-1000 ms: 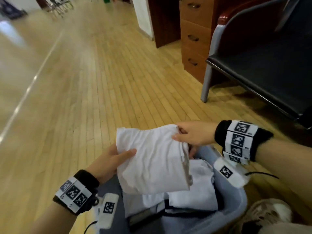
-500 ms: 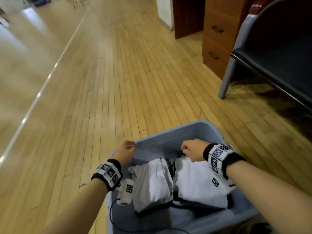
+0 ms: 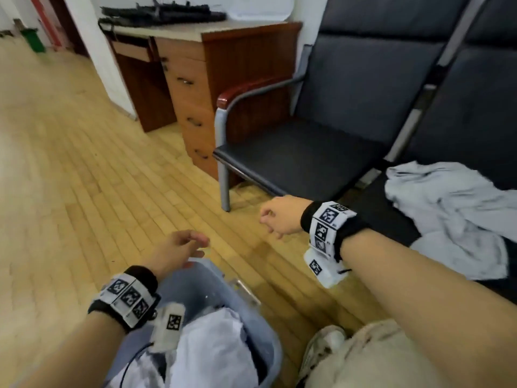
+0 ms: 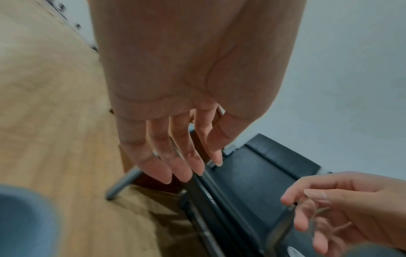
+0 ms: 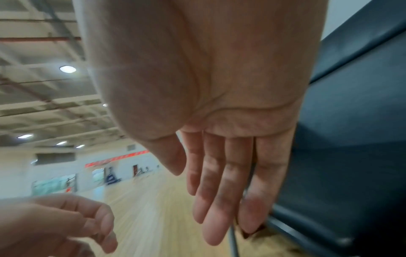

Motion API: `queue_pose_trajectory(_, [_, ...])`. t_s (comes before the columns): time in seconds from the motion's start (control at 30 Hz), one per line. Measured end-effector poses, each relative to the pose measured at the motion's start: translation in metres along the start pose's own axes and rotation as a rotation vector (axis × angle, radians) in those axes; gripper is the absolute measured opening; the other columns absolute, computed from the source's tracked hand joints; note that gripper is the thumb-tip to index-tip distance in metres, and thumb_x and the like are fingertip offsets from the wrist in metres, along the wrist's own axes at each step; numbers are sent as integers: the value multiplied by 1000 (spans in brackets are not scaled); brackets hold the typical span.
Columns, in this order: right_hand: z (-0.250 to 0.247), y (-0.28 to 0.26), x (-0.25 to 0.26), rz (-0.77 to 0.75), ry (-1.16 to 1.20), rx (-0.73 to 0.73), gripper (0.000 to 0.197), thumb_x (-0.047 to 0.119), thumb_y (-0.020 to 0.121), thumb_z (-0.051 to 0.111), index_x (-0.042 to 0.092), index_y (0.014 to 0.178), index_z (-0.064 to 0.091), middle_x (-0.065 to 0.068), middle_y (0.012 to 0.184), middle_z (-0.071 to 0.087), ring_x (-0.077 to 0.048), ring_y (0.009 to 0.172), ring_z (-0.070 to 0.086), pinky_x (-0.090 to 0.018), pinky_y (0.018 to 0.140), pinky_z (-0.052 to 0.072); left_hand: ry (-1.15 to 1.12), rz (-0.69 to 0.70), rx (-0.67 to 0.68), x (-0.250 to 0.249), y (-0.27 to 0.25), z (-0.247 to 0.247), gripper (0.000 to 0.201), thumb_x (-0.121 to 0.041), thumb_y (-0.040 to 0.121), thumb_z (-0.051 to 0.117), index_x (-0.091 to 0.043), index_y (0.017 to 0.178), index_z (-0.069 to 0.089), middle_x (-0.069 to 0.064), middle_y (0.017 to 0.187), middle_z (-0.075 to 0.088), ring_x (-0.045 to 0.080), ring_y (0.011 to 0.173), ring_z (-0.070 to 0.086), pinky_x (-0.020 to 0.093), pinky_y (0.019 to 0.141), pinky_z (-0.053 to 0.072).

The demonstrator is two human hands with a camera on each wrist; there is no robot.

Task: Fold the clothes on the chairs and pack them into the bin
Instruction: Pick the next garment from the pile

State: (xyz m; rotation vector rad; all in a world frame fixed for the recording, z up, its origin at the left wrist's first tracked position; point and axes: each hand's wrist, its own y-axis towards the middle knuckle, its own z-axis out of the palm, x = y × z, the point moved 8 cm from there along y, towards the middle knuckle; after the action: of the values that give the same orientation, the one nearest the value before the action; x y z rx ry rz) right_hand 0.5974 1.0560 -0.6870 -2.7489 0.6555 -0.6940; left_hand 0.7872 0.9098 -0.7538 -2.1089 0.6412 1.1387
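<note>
The blue-grey bin [image 3: 263,329] sits low in the head view with folded white clothes [image 3: 215,348] inside. My left hand [image 3: 179,247] hovers over the bin's far rim, fingers relaxed and empty; the left wrist view shows its fingers [image 4: 175,156] straight. My right hand [image 3: 279,219] hangs in the air between the bin and the chairs, fingers loose, holding nothing; its fingers [image 5: 219,191] are straight in the right wrist view. A crumpled light grey garment [image 3: 453,214] lies on the right-hand black chair [image 3: 475,113].
An empty black chair [image 3: 302,155] with a metal frame and red armrest [image 3: 246,91] stands ahead. A wooden desk with drawers [image 3: 190,88] is left of it. Wooden floor [image 3: 84,177] stretches out to the left. My knee in beige cloth [image 3: 363,357] is beside the bin.
The folded white garment went into the bin and both hands let go. The hands rose out of the bin, and the view swung right to the chairs.
</note>
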Motion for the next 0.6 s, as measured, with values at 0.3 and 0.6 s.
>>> queue_pose_trajectory(0.3, [-87, -163, -235, 402, 475, -406, 27, 21, 103, 48, 3, 110, 68, -10, 102, 73, -20, 77, 69, -35, 69, 55, 115, 274, 355, -205, 16, 184, 17, -18, 106, 56, -14, 104, 73, 5, 107, 78, 19, 94, 73, 29, 71, 58])
queue_pose_trajectory(0.6, [-59, -289, -356, 664, 323, -576, 23, 22, 101, 54, 14, 116, 69, -7, 123, 68, -27, 116, 62, -35, 101, 49, 279, 377, 647, -344, -12, 369, 15, -17, 102, 61, -12, 110, 73, 4, 109, 78, 14, 89, 73, 28, 71, 58])
